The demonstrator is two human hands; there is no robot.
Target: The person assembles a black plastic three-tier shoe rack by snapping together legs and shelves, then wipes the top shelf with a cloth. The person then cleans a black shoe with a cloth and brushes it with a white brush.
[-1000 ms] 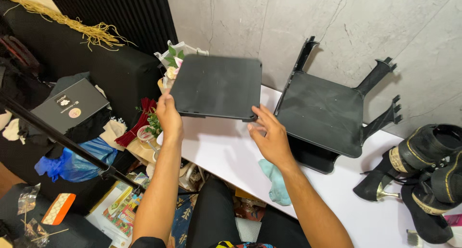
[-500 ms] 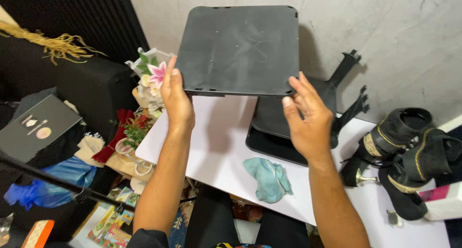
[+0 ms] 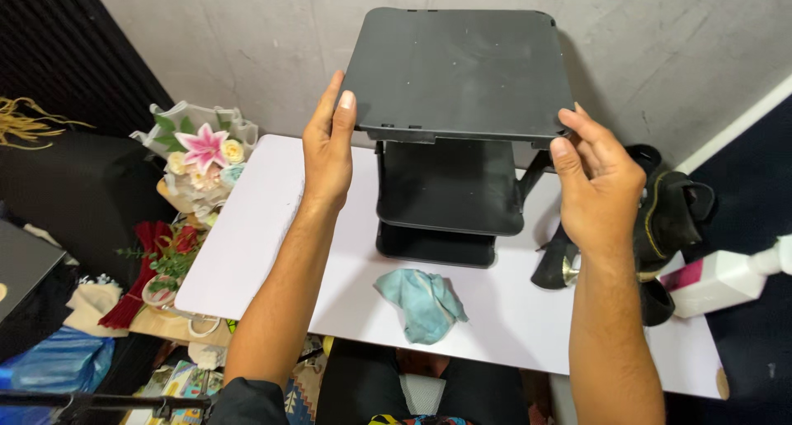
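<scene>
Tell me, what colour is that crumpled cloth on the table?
Pale teal-blue; the cloth shows clearly in the head view, lying on the white table.

I'm looking down into what reads as a cramped storage or prop corner of a small studio rather than a lived-in room. A bare grey concrete wall [image 3: 214,54] backs a plain white table [image 3: 272,252], and ribbed black panelling [image 3: 58,54] lines the left side. Beside the table I see a wrapped flower bouquet [image 3: 202,153] with a pink lily, a bunch of red flowers [image 3: 161,256], a blue plastic bag [image 3: 58,363] and loose printed papers [image 3: 177,380] on the floor. On the table lie black shoes [image 3: 668,219], a white spray bottle [image 3: 726,280] and a crumpled teal cloth [image 3: 421,303].
</scene>
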